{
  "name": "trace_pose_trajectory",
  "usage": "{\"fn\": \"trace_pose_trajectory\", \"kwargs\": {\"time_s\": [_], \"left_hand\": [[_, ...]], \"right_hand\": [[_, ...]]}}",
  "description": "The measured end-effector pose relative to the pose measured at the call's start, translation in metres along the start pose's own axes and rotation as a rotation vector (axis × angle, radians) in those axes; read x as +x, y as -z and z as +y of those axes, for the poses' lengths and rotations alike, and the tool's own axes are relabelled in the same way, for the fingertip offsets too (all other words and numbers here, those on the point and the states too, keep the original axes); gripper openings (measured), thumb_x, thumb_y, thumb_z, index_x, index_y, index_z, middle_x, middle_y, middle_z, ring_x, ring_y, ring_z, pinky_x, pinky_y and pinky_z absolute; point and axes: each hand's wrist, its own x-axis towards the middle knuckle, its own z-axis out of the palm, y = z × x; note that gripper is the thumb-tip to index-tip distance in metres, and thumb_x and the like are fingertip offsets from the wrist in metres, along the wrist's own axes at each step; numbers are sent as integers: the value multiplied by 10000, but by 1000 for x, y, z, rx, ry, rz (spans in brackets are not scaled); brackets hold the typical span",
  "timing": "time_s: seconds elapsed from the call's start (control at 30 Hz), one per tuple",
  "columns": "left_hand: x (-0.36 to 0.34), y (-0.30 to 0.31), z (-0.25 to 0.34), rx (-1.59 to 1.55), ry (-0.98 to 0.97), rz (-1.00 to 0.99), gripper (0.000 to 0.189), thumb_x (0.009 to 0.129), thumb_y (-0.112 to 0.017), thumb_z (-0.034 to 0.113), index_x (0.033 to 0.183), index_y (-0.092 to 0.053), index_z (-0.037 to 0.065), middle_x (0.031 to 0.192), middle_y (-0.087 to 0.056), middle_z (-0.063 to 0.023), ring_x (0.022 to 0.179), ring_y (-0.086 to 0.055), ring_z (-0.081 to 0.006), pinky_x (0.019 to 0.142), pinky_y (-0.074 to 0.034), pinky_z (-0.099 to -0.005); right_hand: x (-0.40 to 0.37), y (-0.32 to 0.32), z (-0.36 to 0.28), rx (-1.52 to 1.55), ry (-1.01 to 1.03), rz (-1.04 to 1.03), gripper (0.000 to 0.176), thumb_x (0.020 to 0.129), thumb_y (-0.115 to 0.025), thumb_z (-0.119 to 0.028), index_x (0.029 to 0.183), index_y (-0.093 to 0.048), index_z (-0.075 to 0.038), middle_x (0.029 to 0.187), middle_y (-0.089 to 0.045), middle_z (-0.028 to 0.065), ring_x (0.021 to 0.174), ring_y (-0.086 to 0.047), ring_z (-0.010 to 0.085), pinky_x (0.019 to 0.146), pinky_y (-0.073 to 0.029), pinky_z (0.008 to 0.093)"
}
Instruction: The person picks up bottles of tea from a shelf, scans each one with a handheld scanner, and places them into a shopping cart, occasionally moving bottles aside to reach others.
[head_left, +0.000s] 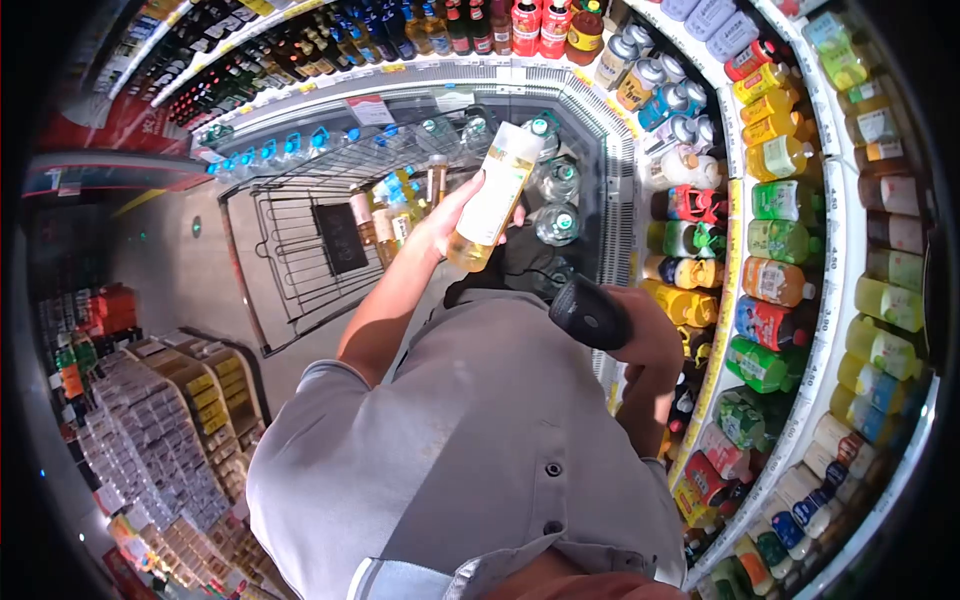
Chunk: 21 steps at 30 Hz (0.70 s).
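My left hand (pixel 453 218) is wrapped round a clear bottle (pixel 492 200) of pale yellow drink with a white cap and a white label. The bottle is held up and tilted in front of my chest. My right hand (pixel 648 325) grips a black handheld barcode scanner (pixel 590 312) by my right side, near the shelves. Beyond my left hand stands a wire shopping cart (pixel 290 250), with several drink bottles (pixel 395 215) in it.
Curved shelves (pixel 815 230) packed with bottles run along my right. More bottles (pixel 420 30) line the far shelf, and large water bottles (pixel 556 222) stand low near the corner. Stacked packaged goods (pixel 160 430) are at the left behind me, beside the floor (pixel 170 250).
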Motion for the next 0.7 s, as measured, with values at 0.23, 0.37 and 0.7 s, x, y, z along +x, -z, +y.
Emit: {"fn": "trace_pose_trajectory", "kwargs": {"time_s": [0.23, 0.37, 0.7], "left_hand": [[13, 50, 20, -224, 2, -164, 636, 1034, -353, 568, 1392, -520, 70, 1031, -650, -286, 912, -684, -401, 817, -579, -523], [11, 58, 33, -365, -37, -153, 618, 1042, -342, 540, 1430, -470, 77, 1161, -622, -276, 965, -671, -466, 892, -531, -603], [49, 48, 38, -256, -96, 18, 553, 946, -650, 110, 1446, -417, 127, 1286, -591, -141, 1176, -613, -384, 1005, -507, -596]], "right_hand": [[55, -17, -1, 20, -115, 162, 493, 664, -783, -72, 1142, -677, -15, 969, -725, 163, 880, -717, 290, 791, -540, 352], [103, -48, 2, 131, -109, 452, 408, 762, -843, -43, 1138, -690, -6, 1034, -743, 96, 896, -699, 132, 786, -539, 287], [142, -81, 30, 273, -183, 799, 467, 868, -757, -57, 1302, -607, 25, 1331, -644, 121, 1145, -654, 168, 1000, -503, 329]]}}
